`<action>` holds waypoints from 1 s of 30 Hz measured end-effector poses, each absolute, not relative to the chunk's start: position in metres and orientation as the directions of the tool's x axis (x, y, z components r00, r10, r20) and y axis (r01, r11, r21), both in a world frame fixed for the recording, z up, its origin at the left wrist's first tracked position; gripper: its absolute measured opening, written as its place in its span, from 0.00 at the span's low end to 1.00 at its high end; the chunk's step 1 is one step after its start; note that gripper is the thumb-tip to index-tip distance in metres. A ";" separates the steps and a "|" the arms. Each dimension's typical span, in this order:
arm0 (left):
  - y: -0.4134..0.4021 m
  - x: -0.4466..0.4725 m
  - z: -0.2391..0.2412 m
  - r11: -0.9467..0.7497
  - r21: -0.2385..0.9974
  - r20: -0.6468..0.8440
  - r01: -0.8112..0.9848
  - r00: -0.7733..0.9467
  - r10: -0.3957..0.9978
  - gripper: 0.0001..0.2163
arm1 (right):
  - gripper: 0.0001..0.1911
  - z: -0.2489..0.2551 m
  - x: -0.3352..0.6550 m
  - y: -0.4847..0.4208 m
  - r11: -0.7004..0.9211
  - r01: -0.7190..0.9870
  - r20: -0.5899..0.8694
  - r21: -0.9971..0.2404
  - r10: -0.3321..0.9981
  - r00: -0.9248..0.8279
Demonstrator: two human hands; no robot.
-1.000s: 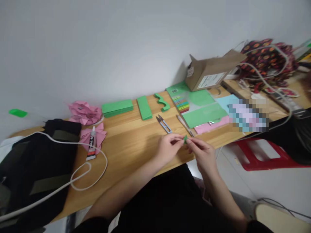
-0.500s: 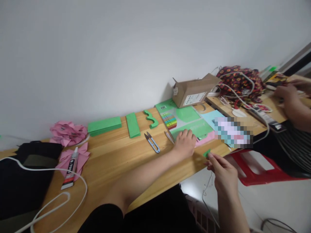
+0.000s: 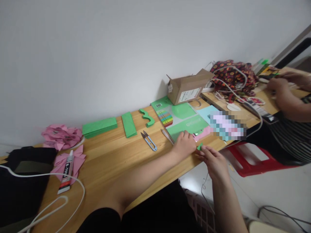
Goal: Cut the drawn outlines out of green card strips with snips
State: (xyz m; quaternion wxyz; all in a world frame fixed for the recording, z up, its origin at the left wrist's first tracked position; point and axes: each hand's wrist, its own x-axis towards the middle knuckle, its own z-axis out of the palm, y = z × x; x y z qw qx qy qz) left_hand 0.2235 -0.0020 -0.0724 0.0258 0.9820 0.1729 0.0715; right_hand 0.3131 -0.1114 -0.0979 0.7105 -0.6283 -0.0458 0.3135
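My right hand (image 3: 215, 160) pinches a small green paper piece (image 3: 199, 147) between thumb and fingers, above the table's front edge. Close beside it, my left hand (image 3: 184, 145) rests with curled fingers at the lower edge of a green paper packet (image 3: 187, 127); whatever is under those fingers is hidden. Pink paper (image 3: 203, 133) shows just past the left knuckles. A pencil-like stick (image 3: 167, 136) lies by the left hand. Farther left are blue-handled thread snips (image 3: 149, 141), a wavy green paper strip (image 3: 147, 118) and folded green paper stacks (image 3: 129, 124).
Pink folded paper (image 3: 62, 136) and a glue tube (image 3: 66, 173) lie at left near a black bag (image 3: 26, 184) and white cable. A cardboard box (image 3: 187, 89) stands on the packet's back edge. At right are patterned cloth (image 3: 233, 76), another person's hands (image 3: 283, 92) and a red stool (image 3: 257, 166).
My right hand has moved left with the green paper piece, up close to my left hand. My left hand stays by the packet's edge. The whole view has shifted slightly.
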 end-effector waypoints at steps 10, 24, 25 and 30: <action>0.024 0.227 -0.053 -0.855 0.279 0.116 0.436 0.869 0.481 0.11 | 0.21 -0.090 0.328 -0.091 0.013 -0.490 -0.324 -0.872 0.734 0.597; 0.058 0.193 -0.061 -0.711 0.633 0.350 0.308 0.705 0.617 0.14 | 0.17 -0.047 0.325 -0.054 0.107 -0.542 -0.202 -0.834 0.855 0.479; 0.059 0.194 -0.059 -0.702 0.640 0.359 0.313 0.686 0.633 0.11 | 0.18 -0.045 0.325 -0.052 0.113 -0.524 -0.188 -0.844 0.853 0.487; 0.078 0.206 -0.031 -0.666 0.678 0.411 0.311 0.590 0.695 0.07 | 0.15 -0.046 0.336 -0.042 0.079 -0.365 -0.156 -0.928 0.807 0.570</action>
